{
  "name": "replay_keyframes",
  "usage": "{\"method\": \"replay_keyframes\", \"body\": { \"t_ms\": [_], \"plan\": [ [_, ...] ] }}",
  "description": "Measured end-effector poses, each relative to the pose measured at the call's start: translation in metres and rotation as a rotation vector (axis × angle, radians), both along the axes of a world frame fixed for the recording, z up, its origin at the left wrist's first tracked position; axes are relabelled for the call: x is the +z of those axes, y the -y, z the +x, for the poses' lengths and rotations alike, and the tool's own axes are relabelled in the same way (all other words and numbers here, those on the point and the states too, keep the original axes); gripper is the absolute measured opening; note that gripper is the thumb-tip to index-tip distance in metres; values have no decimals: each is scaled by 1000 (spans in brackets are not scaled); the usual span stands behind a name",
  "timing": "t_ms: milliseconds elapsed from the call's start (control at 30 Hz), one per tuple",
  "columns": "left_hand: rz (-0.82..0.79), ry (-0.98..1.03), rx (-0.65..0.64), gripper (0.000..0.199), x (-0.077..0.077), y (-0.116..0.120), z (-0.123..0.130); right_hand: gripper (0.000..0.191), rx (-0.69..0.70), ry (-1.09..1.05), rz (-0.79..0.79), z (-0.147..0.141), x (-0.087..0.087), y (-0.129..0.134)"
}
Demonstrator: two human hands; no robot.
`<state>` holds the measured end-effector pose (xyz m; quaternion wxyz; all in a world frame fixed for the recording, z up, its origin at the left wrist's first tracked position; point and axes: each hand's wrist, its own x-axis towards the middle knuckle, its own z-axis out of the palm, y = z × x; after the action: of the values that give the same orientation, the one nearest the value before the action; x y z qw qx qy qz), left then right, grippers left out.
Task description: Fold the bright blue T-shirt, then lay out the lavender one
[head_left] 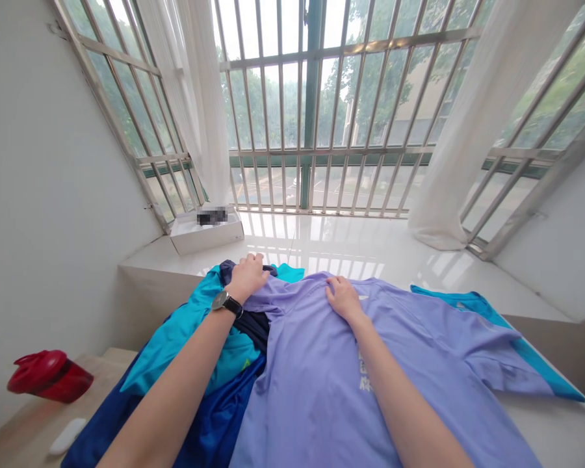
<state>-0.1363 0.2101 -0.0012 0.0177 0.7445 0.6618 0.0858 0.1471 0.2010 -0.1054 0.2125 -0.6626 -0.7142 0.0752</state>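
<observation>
A lavender T-shirt with white printed lettering lies spread out in front of me, partly over the white sill. My left hand, with a black-strapped watch on the wrist, is closed on the shirt's left sleeve. Near the shirt's upper edge, my right hand has its fingers curled onto the fabric; the fingertips are partly hidden. Under and left of the shirt are a bunched turquoise garment and dark blue clothing. Another turquoise garment shows beneath the right sleeve.
An open white box stands at the sill's back left, its contents blurred. On the lower surface at left are a red shaker bottle and a small white object. White curtains and barred windows edge the white sill.
</observation>
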Motion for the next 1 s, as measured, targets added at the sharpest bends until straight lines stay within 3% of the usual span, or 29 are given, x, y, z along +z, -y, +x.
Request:
{"method": "replay_keyframes", "body": {
  "t_ms": [100,167,333,533,667,867,1000],
  "plan": [
    [-165,6,-278,40,3,-19,19,38,-13,60,-1,-1,-1,4],
    [-286,-8,-362,33,-4,-33,30,42,-30,94,-7,-1,-2,6],
    [-386,-63,-362,30,-24,-50,43,51,-45,169,-31,7,-6,12],
    [-242,74,-428,34,-15,-46,28,56,-47,224,-76,16,-7,15],
    [-144,179,-365,40,-10,-44,21,56,-53,207,-85,16,-5,13],
    [-167,36,-124,39,-14,-42,18,62,59,84,-90,17,-5,6],
    [-138,5,3,41,-11,-41,11,58,81,-13,22,25,1,1]
  ]
}}
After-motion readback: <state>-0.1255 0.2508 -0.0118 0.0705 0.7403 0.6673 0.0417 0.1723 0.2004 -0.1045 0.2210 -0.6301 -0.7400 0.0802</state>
